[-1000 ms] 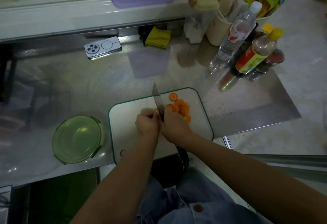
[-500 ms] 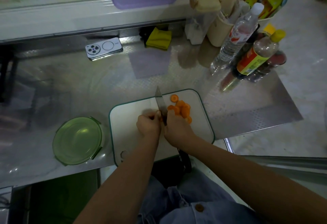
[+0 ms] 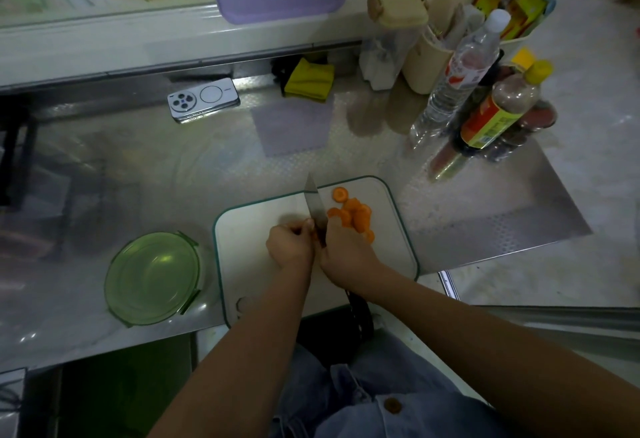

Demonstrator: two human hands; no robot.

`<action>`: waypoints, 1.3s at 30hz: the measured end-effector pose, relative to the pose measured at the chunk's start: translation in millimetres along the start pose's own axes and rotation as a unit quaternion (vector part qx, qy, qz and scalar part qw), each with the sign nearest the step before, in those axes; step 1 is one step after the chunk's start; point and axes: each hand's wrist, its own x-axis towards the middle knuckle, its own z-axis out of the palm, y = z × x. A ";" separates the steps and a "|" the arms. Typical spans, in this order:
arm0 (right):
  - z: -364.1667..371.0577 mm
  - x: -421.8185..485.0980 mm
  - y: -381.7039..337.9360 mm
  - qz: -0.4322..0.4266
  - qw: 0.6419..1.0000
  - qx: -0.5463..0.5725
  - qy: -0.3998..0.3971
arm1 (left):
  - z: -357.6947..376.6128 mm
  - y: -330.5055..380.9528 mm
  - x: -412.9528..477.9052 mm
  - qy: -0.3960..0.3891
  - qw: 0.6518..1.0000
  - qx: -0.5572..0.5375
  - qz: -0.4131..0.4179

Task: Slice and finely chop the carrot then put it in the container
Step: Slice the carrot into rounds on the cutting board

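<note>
- Centrally, a carrot stub [image 3: 313, 236] is pinched by the left hand [image 3: 289, 247] on the white cutting board [image 3: 249, 264]
- A knife [image 3: 314, 207] is gripped by the right hand [image 3: 346, 252], blade set against the stub
- Cut carrot slices [image 3: 355, 216] are piled just right of the blade
- The green container [image 3: 152, 278] is set on the worktop [image 3: 138, 174], left of the board

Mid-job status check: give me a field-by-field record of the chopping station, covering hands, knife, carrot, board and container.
left hand: holds the carrot stub, which its fingers mostly hide
right hand: grips the knife, handle hidden
knife: blade points away from the person, between the two hands
carrot slices: round, piled right of the blade, one lying apart farther back
cutting board: white with green rim, on the metal counter
container: green, left of the board, no carrot visible in it
progress: slicing under way, fine chopping not yet done
</note>
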 end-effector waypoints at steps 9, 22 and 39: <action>17.4 9.6 12.8 -0.009 1.000 -0.013 -0.006 | 2.8 0.8 -1.3 -0.012 1.000 -0.001 0.006; -0.9 3.2 23.8 -0.049 0.999 -0.007 0.017 | 0.0 -1.5 -2.8 -0.007 0.998 -0.038 -0.044; 10.6 7.5 14.9 -0.074 0.997 -0.026 0.025 | -1.3 0.3 -6.3 0.000 0.998 -0.054 -0.011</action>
